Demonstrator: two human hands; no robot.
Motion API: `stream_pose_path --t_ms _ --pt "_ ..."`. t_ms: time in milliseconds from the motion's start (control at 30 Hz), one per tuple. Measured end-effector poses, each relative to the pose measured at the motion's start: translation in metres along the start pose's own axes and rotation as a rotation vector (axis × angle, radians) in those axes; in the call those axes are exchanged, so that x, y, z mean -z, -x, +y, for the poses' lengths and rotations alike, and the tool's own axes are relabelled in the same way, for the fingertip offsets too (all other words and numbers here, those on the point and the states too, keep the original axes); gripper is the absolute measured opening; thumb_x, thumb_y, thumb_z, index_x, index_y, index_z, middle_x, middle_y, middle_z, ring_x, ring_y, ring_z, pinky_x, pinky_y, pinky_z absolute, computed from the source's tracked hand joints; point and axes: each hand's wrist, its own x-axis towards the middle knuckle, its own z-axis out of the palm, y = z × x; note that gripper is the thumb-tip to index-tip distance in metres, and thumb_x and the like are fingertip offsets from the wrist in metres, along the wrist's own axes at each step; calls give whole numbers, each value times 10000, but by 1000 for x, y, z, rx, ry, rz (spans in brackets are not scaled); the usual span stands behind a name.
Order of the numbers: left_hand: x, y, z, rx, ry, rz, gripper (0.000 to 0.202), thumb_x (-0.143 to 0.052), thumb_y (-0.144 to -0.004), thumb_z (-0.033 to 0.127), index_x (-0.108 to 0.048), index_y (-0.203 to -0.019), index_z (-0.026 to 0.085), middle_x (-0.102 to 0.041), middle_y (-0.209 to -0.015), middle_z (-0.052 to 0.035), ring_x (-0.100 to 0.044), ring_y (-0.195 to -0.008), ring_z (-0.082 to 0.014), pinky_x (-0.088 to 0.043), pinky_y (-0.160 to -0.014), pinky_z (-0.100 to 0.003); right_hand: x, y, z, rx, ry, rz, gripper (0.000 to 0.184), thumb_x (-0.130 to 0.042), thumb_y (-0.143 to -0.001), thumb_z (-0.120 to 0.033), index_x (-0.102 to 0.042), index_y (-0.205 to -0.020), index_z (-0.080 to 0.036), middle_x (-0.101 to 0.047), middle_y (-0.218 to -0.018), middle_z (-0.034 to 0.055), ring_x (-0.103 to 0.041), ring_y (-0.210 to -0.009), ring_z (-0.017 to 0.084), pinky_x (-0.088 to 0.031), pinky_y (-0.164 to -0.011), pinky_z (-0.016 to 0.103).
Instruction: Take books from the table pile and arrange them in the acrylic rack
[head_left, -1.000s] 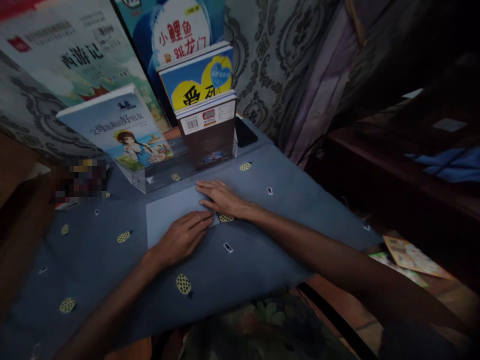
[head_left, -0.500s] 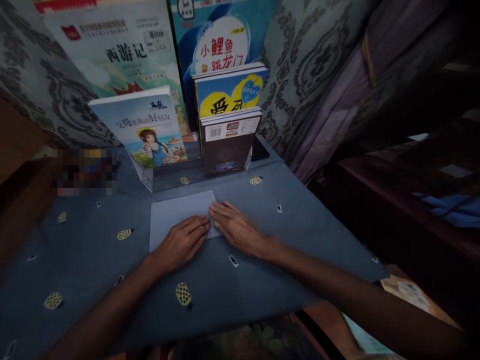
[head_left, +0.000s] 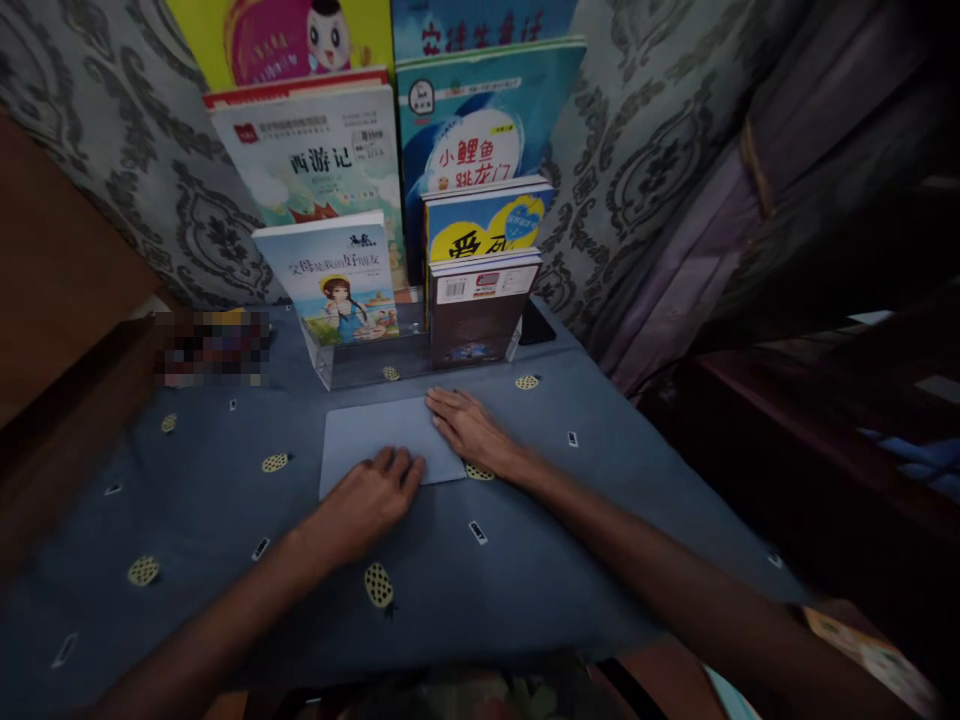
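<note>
A plain pale sheet of paper (head_left: 375,435) lies flat on the table, its long side running left to right. My left hand (head_left: 379,490) rests over its lower edge, palm down, fingers slightly bent and a little apart. Along the sheet's right edge lies my right hand (head_left: 466,425), stretched out with its fingertips near the upper right corner. Neither hand grips anything. Parts of the lower and right edges are hidden under the hands.
A clear book stand (head_left: 360,368) holds several picture books, among them a white-and-blue book (head_left: 341,285) and a dark book (head_left: 476,320). A black flat object (head_left: 536,325) lies behind it. The blue tablecloth (head_left: 525,590) has pineapple prints. A patterned curtain (head_left: 637,130) hangs behind.
My hands have moved apart: the left one has slid down and left across the sheet, while the right lies flatter at its right edge. The view has tilted up, showing more books.
</note>
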Motion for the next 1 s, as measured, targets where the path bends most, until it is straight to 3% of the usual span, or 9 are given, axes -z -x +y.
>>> stream_pose_path --t_ms 100,200,333,467,567,667,833,933,1000 --pt "6 3 0 -26 13 -56 604 -493 -812 -9 -440 -1404 95 -580 -1358 -240 -589 -1232 -350 -584 -816 -406 2 0 4 -3 -80 27 416 -407 -996 -285 -626 -1326 -156 -592 -1424 146 -524 -1361 249 -363 -1167 523" --pt "10 8 -13 23 214 -11 608 -440 -831 -20 -444 -1417 142 -654 -1274 -177 -655 -1133 -292 -562 -821 -365 11 -1 6 7 -232 26 433 -382 -1010 -367 -682 -1247 -164 -637 -1375 138 -553 -1328 253 -379 -1151 504" --pt "13 16 -37 155 705 208 398 -399 -975 180 -559 -1339 207 -726 -1121 -83 -693 -946 -211 -529 -810 -304 22 -2 7 -82 -561 26 578 -373 -977 -608 -768 -955 -186 -748 -1136 91 -654 -1136 297 -479 -1014 456" --pt "20 15 -52 349 1213 417 366 -607 -892 390 -666 -1194 193 -711 -835 -21 -629 -698 -151 -462 -606 -215 25 -3 8 -287 -993 74 625 -524 -830 -759 -708 -712 -173 -683 -727 29 -632 -720 200 -518 -718 339" --pt "29 9 -51 490 1535 571 480 -753 -773 435 -670 -1176 188 -651 -702 19 -530 -553 -101 -376 -501 -183 27 -4 4 -306 -1339 128 416 -836 -647 -569 -710 -772 -193 -658 -733 -14 -571 -647 125 -487 -627 258" --pt "38 0 -44 570 1769 722 586 -849 -663 420 -653 -1162 183 -636 -682 36 -510 -520 -82 -366 -489 -174 33 -4 -5 -323 -1548 139 406 -931 -553 -372 -728 -870 -219 -679 -776 -27 -575 -653 95 -462 -579 202" --pt "28 -12 -32 655 1982 844 707 -899 -568 396 -593 -1168 182 -617 -665 50 -552 -563 -97 -439 -558 -192 42 0 -9 -359 -1599 46 390 -890 -621 -415 -729 -895 -188 -682 -728 -24 -559 -553 64 -418 -480 171" --pt "2 -11 -32 689 1936 791 674 -857 -610 425 -547 -1166 205 -586 -656 67 -535 -550 -96 -421 -549 -191 39 0 -5 -380 -1460 19 402 -857 -641 -483 -712 -840 -166 -657 -645 -28 -528 -485 62 -394 -423 172" --pt "-17 -5 -34 693 1766 722 541 -787 -681 460 -545 -1095 209 -560 -648 67 -519 -540 -102 -403 -535 -198 33 -1 -2 -370 -1322 -5 428 -842 -626 -530 -688 -792 -166 -628 -581 -39 -521 -454 76 -411 -409 190"
